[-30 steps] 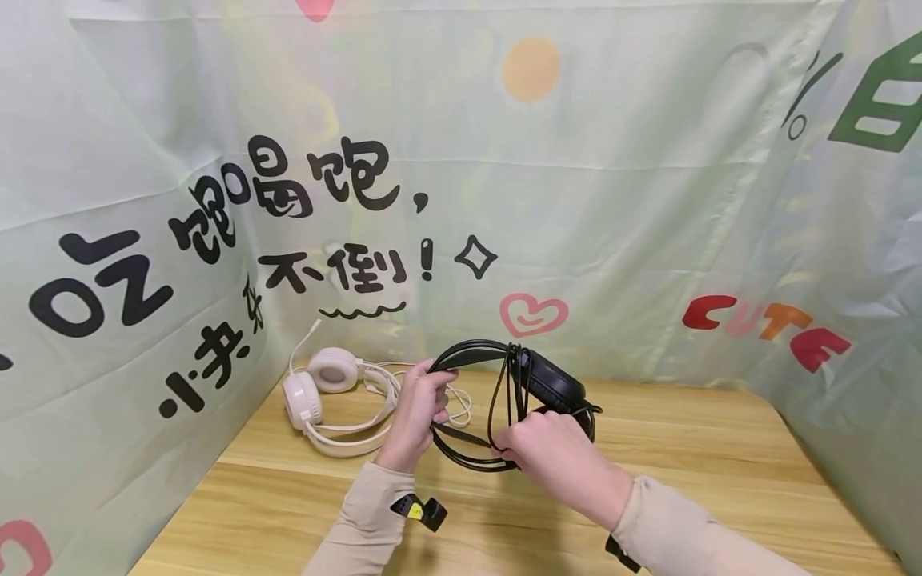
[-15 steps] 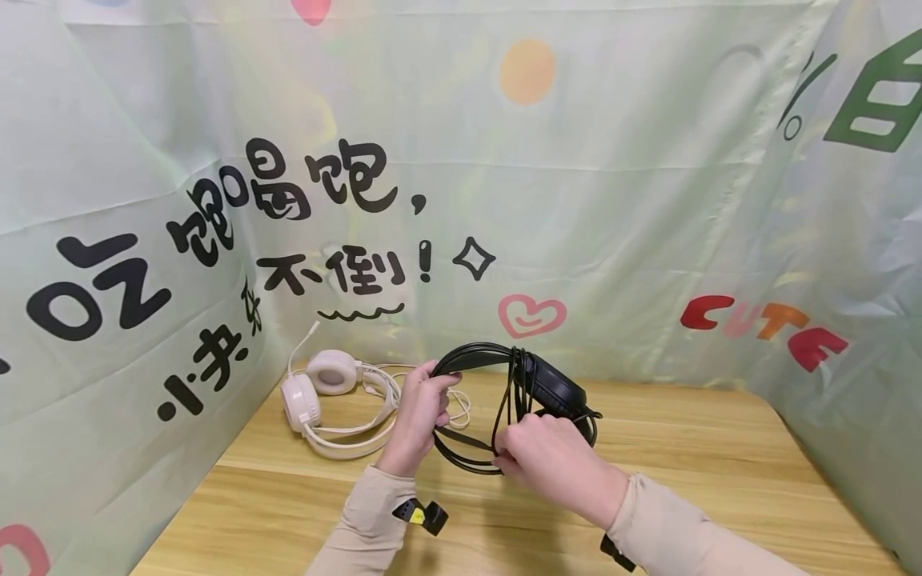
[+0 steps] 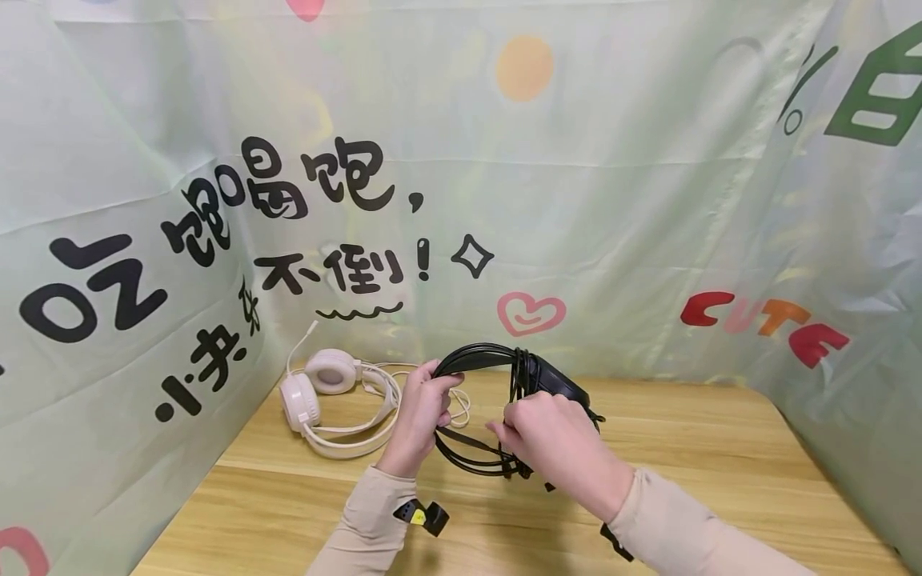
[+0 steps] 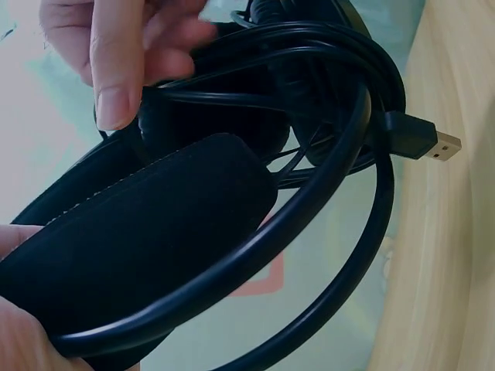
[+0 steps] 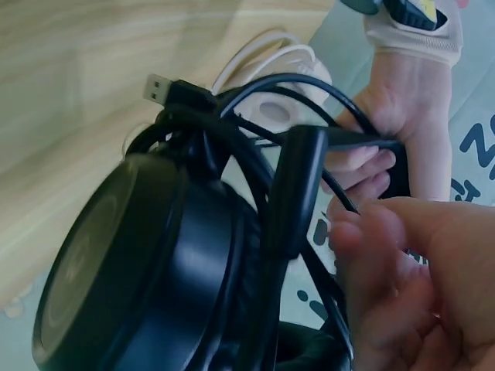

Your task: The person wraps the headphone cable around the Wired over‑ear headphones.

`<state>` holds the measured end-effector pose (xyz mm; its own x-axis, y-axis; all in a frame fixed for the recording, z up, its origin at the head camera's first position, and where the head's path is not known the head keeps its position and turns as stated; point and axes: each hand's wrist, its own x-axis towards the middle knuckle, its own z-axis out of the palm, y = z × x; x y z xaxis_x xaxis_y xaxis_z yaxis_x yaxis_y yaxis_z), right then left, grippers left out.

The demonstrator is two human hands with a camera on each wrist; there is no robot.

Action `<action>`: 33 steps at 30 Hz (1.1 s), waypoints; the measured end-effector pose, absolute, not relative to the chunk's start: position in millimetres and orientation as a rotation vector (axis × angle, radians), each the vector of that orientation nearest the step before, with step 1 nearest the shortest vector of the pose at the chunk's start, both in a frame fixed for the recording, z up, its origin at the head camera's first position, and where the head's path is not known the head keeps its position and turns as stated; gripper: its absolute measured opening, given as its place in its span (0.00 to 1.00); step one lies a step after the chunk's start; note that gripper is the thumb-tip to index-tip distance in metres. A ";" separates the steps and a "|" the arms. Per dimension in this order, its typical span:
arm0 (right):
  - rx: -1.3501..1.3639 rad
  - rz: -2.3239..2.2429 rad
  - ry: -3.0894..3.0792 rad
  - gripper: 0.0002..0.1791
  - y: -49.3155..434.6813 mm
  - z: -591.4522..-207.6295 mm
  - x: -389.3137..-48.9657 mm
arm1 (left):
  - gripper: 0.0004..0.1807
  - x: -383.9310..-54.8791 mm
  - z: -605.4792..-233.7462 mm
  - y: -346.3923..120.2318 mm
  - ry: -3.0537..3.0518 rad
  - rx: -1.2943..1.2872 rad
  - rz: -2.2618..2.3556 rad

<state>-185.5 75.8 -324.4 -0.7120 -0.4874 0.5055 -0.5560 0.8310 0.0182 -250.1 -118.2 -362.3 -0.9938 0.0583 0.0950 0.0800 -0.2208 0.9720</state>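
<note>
A pair of black over-ear headphones (image 3: 562,382) is held up over the table, its ear cup (image 5: 147,255) large in the right wrist view. My left hand (image 3: 418,412) grips the padded headband (image 4: 178,193) at its left end. A black cable (image 3: 520,376) is wound around the headphones near the ear cups, and its USB plug (image 4: 411,136) sticks out past the coils. My right hand (image 3: 558,428) is beside the wound cable, thumb extended and the other fingers loosely bent. No cable shows between its fingertips in the left wrist view.
White headphones (image 3: 298,402) with a thin boom microphone (image 3: 298,346) lie on the wooden table (image 3: 684,480) at the back left, their white cable (image 3: 461,408) behind my left hand. Printed fabric curtains (image 3: 612,240) enclose the table at the back and sides.
The loose cable loop at my right fingers has gone in against the coils around the headphones. My right hand has risen slightly with its thumb now apart. My left hand keeps its grip.
</note>
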 end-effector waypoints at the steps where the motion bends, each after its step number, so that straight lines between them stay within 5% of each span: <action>1: 0.747 0.159 -2.496 0.28 76.1 -323.6 -185.9 | 0.08 -250.1 -362.1 -118.2 -1.953 -0.178 -2.438; 33: 0.628 0.246 -2.480 0.32 99.0 -298.3 -200.9 | 0.05 -255.5 -370.8 -114.4 -1.972 -0.166 -2.481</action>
<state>-200.9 99.0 -298.3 -0.7310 -0.3826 0.5651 -0.4862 0.8731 -0.0377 -255.5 -114.4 -370.8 -0.9940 0.0901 0.0617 0.0398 -0.2276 0.9729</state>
